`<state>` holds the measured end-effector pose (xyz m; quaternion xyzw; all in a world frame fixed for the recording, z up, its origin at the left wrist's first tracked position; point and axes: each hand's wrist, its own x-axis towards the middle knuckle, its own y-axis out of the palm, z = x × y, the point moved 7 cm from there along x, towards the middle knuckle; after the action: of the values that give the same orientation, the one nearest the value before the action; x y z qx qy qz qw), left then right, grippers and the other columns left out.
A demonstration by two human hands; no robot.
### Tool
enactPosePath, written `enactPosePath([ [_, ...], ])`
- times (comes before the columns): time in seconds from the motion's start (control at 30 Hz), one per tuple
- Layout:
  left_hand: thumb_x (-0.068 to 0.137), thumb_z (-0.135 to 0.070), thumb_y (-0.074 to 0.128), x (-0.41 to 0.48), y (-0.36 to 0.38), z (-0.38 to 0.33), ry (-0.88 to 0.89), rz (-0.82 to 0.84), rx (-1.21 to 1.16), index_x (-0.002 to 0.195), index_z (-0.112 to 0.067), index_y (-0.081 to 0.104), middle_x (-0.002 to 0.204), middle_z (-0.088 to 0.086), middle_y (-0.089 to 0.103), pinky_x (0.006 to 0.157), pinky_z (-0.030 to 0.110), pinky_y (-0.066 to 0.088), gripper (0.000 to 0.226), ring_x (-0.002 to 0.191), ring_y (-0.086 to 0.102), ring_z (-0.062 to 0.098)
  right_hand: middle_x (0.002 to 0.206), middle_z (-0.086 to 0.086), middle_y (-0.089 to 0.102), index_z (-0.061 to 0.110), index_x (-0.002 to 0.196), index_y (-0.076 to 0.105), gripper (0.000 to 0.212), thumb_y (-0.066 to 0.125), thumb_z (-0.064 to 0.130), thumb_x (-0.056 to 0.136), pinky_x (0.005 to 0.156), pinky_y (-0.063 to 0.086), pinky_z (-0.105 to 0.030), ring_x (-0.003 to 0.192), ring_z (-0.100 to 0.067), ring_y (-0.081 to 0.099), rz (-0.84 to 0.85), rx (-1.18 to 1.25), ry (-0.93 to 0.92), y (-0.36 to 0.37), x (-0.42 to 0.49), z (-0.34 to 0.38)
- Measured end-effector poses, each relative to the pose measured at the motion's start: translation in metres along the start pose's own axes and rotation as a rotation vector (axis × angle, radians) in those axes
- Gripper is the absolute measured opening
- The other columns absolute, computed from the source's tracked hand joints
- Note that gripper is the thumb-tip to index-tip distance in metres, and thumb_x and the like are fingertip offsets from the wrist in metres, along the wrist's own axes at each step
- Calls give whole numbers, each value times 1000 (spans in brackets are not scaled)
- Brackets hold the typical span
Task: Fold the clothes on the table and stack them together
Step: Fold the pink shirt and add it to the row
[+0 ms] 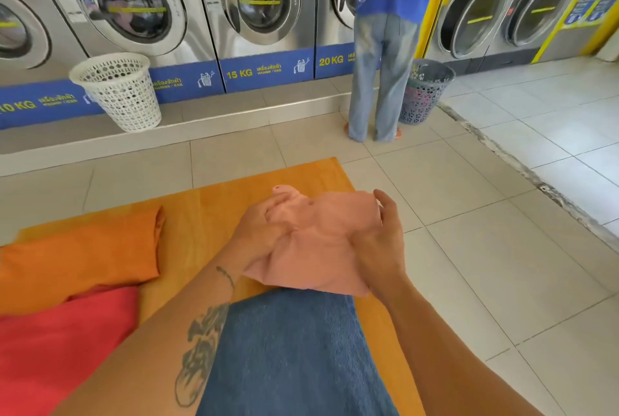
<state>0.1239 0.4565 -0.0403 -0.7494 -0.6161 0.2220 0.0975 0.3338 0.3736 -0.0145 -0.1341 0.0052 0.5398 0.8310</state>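
A small pink cloth (318,241) is held just above the right part of the wooden table (214,208). My left hand (264,231) grips its left side with fingers closed in the fabric. My right hand (382,244) holds its right edge, fingers curled around it. A blue towel-like garment (294,355) lies on the table below the pink cloth, close to me. An orange garment (83,258) lies folded at the left. A red garment (57,345) lies in front of the orange one, partly overlapped by it.
A white laundry basket (119,94) stands on the step before the washing machines (258,3). A person in a blue shirt and jeans (382,47) stands at a machine beside a grey basket (423,94). Tiled floor (502,214) lies right of the table.
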Motion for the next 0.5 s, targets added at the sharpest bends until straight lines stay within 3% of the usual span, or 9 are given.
enactPosePath([
  [0.1, 81, -15, 68, -34, -33, -21, 33, -161, -64, 132, -41, 58, 139, -11, 51, 81, 17, 41, 58, 119, 49, 9, 134, 15, 49, 38, 144, 33, 77, 54, 4, 78, 95, 46, -36, 118, -11, 51, 69, -30, -111, -1, -8, 33],
  [0.23, 82, -5, 69, -109, -87, -39, 77, -320, -120, 129, -37, 61, 120, -25, 54, 78, 2, 39, 57, 115, 50, 2, 125, 13, 53, 36, 137, 40, 74, 51, -5, 76, 84, 47, -20, 112, -9, 53, 200, 1, -188, 14, -39, 65],
  [0.3, 81, -3, 71, -150, -112, -32, 49, -377, -143, 127, -37, 62, 125, -20, 54, 79, 0, 38, 58, 120, 50, 3, 127, 10, 55, 36, 136, 43, 72, 53, 0, 74, 91, 51, -28, 114, -10, 55, 274, 10, -181, 30, -62, 68],
  [0.4, 80, -7, 74, -216, -143, -12, -34, -448, -167, 126, -39, 63, 131, -13, 55, 84, 9, 40, 57, 123, 50, 7, 133, 8, 54, 37, 140, 41, 76, 54, 1, 74, 100, 48, -43, 118, -14, 55, 382, -29, -167, 59, -107, 70],
  [0.5, 81, -4, 74, -283, -169, 4, -62, -528, -162, 130, -31, 62, 122, -17, 56, 74, 2, 41, 56, 107, 55, -4, 122, 12, 58, 34, 134, 45, 70, 53, -8, 78, 91, 49, -30, 110, -10, 56, 473, -11, -165, 84, -158, 76],
])
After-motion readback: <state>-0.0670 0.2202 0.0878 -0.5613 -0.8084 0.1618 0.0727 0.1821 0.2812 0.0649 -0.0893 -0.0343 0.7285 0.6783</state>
